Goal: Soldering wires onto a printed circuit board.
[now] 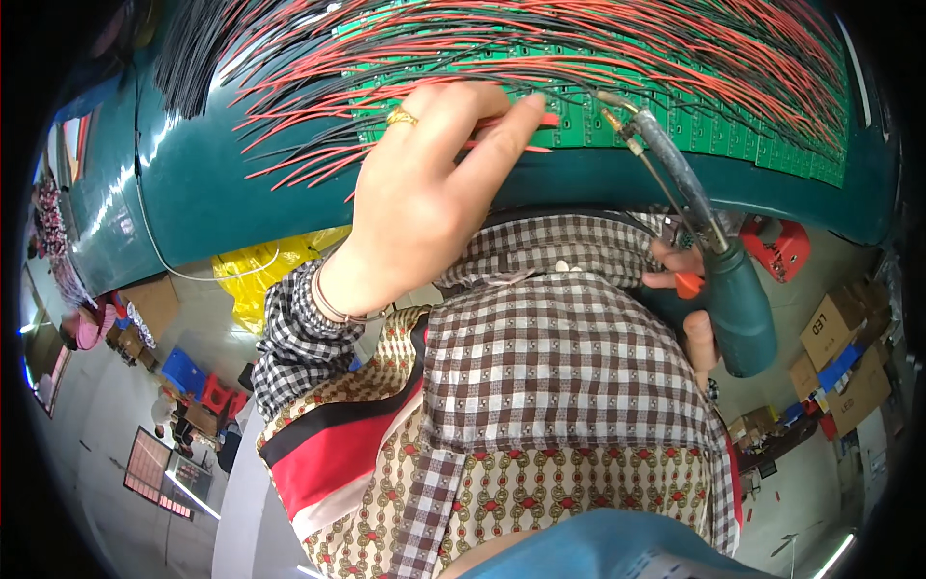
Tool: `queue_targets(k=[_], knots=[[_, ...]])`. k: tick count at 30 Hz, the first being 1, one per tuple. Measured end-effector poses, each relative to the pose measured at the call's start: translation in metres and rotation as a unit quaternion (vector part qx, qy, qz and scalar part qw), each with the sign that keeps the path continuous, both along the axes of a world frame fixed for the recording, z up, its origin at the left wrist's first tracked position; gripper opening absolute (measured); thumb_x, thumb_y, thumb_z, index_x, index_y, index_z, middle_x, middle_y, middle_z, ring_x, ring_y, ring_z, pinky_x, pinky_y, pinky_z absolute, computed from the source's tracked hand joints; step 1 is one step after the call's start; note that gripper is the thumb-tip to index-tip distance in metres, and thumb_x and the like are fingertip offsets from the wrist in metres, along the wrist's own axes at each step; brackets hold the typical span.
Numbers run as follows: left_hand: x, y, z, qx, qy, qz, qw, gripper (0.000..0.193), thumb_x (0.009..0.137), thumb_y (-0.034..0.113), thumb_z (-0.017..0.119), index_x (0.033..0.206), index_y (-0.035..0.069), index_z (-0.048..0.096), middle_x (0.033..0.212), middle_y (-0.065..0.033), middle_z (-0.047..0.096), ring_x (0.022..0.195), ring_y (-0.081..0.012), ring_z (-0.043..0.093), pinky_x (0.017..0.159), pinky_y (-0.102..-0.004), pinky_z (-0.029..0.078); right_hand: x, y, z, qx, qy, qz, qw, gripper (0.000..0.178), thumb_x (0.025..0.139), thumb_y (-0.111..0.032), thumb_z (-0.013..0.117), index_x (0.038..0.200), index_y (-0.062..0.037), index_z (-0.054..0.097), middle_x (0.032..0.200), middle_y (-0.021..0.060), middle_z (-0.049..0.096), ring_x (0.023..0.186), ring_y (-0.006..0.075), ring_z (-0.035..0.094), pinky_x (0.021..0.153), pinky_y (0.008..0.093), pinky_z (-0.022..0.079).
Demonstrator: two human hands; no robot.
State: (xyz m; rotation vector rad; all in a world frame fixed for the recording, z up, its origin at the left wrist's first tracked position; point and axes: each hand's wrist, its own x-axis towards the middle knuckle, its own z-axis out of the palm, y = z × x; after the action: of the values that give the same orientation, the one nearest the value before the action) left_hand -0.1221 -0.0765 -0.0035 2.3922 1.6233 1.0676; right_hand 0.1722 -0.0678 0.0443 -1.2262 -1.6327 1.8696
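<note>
My left hand (424,198), with a ring on one finger, reaches over the near edge of a row of green circuit boards (709,135). Its thumb and forefinger are pinched together around red wire (548,121), partly hidden by the fingers. In my right hand (700,338) is a dark green soldering gun (745,314) with a red trigger, its grip mostly covering the fingers. The gun's metal tip (610,100) points up and left, over the boards' near row, a short way right of my left fingertips. Many red and black wires (666,53) fan across the boards.
The boards lie on a teal work surface (203,193) with a rounded near edge. Loose black wires (193,58) bunch at the far left. Below are a yellow plastic bag (246,280), a red stool (776,249) and cardboard boxes (849,357). A white cable (145,207) hangs at left.
</note>
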Motion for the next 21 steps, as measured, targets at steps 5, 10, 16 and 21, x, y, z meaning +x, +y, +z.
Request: queue_targets(k=[5,10,16,21], knots=[[0.0,-0.001,-0.005,-0.005,0.026,0.0,1.0,0.035,0.067,0.005,0.066,0.102,0.001,0.068,0.09,-0.006,0.059,0.078,-0.0197,0.058,0.065,-0.0291,0.049,0.004,-0.014,-0.01,0.018,0.024,-0.031,0.999,0.061,0.095,-0.029,0.054,0.138,0.0096,0.036,0.119,0.0219,0.056,0.117,0.0338,0.055,0.095,0.0422,0.051],[-0.001,0.0,-0.006,0.013,0.002,-0.001,1.0,0.034,0.067,0.005,0.066,0.1,0.001,0.068,0.09,-0.0064,0.06,0.075,-0.0195,0.058,0.063,-0.0284,0.049,0.008,-0.017,-0.016,0.055,0.036,-0.021,0.998,0.054,0.096,-0.027,0.051,0.131,0.0122,0.041,0.115,0.0233,0.056,0.105,0.0295,0.058,0.093,0.0414,0.05],[0.0,-0.001,-0.008,0.015,0.005,0.0,1.0,0.032,0.067,0.005,0.066,0.099,0.001,0.068,0.09,-0.0061,0.06,0.074,-0.0194,0.058,0.062,-0.0284,0.048,0.008,-0.022,-0.021,0.028,0.065,-0.047,0.996,0.034,0.094,-0.021,0.053,0.112,0.007,0.052,0.104,0.0195,0.059,0.102,0.0247,0.058,0.093,0.0367,0.046],[-0.001,-0.001,-0.008,0.011,-0.003,0.004,1.0,0.033,0.066,0.004,0.066,0.099,0.001,0.068,0.09,-0.0059,0.06,0.073,-0.0193,0.057,0.061,-0.0287,0.048,0.005,-0.023,-0.021,0.015,0.07,-0.062,0.996,0.033,0.093,-0.021,0.052,0.112,0.0063,0.053,0.104,0.0177,0.06,0.101,0.0228,0.058,0.093,0.0352,0.044]])
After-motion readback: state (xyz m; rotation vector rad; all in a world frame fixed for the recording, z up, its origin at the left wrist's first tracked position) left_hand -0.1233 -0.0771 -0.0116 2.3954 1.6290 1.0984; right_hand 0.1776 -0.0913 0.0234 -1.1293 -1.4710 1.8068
